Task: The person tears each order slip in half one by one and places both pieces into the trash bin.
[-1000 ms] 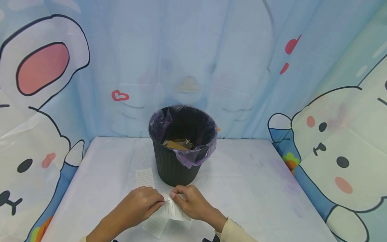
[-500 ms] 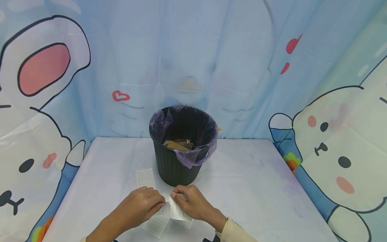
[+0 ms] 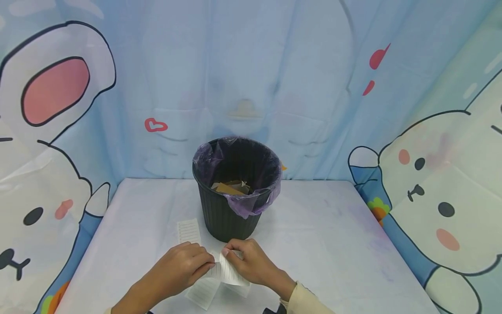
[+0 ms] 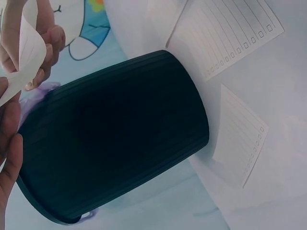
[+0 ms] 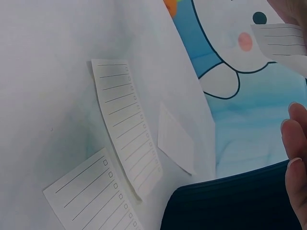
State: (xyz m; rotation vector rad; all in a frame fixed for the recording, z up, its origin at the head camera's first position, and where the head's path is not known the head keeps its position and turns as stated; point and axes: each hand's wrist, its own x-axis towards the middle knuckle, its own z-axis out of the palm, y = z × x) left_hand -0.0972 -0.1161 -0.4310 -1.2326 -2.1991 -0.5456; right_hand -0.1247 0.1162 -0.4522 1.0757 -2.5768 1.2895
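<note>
Low in the middle of the head view, my left hand (image 3: 182, 267) and right hand (image 3: 252, 264) pinch a sheet of lined white paper (image 3: 231, 270) between them. A curled part of the paper (image 4: 31, 57) shows in the left wrist view, near the fingers of both hands. The right wrist view has a lined flap of paper (image 5: 280, 42) by the left hand; the right hand's curled fingers (image 5: 295, 143) lie at the edge. Beneath the hands are loose lined sheets with checkboxes, including one long sheet (image 5: 127, 122) and one angled sheet (image 3: 203, 293).
A black bin (image 3: 231, 220) with a purple liner (image 3: 251, 205) stands just beyond the hands. Pieces of brown cardboard (image 3: 228, 189) lie inside it. Another lined sheet (image 3: 189, 231) rests left of its base. The table cover (image 3: 329, 244) is white; a printed curtain (image 3: 313, 87) hangs behind.
My right hand has shifted very slightly up and to the right with the paper. The left hand stays almost still. The bin and loose sheets keep their places.
</note>
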